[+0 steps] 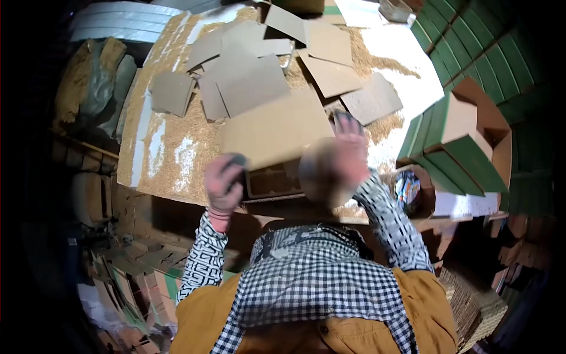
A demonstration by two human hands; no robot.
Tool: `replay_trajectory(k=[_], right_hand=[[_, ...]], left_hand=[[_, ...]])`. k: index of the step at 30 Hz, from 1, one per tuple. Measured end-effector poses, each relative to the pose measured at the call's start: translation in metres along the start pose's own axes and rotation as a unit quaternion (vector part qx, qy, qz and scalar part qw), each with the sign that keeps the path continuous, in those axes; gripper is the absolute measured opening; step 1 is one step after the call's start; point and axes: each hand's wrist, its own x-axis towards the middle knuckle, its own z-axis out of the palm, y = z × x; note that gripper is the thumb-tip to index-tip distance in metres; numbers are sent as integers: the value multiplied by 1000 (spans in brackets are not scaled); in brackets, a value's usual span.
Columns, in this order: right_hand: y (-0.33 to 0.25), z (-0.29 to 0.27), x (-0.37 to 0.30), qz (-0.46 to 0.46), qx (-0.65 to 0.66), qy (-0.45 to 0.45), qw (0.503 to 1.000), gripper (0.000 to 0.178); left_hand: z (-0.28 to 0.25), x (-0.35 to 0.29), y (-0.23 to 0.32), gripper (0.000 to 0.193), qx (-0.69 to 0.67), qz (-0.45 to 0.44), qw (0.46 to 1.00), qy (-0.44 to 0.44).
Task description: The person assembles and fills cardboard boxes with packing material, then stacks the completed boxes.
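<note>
Two hands frame the work: your left hand (224, 184) is at the lower left corner of a tan cardboard sheet (277, 130), and your right hand (352, 150) is by its right edge. The sheet lies on the slant across the near part of the tabletop (380, 44), its lower edge just above a shallow box-like piece (272, 199) with a brown inside. Your left fingers curl close by the corner, but I cannot tell whether they pinch it. Your right fingers point away from you, nearly straight; a blurred round tan thing (318, 172) sits beside that palm, and whether you hold it is unclear.

To handle the sheet well, steady its left corner lightly and control the right edge with the other hand, so that it doesn't twist. Pressing at one corner only could bend thin board. Keep your fingertips out from under the lower edge, where they might get caught against the rim below. Loose shavings (168, 144) cover much of the surface and could stop board lying flat, so brush them off the faces. Mind the cardboard pile (253, 85) just beyond; its nearest pieces could snag the sheet's far edge.
</note>
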Motion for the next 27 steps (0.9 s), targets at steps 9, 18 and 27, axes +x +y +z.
replay_trajectory(k=[9,18,27], right_hand=[[-94,13,14,-114,-17,-356,927,52],[-12,-19,10,196,355,-259,876,43],[-21,49,-31,390,573,-266,669,97]], left_hand=[[32,5,-39,41,1,-23,829,-559],[-12,-34,-121,91,-62,-296,933,-194],[90,-83,-121,63,-146,-453,878,-53]])
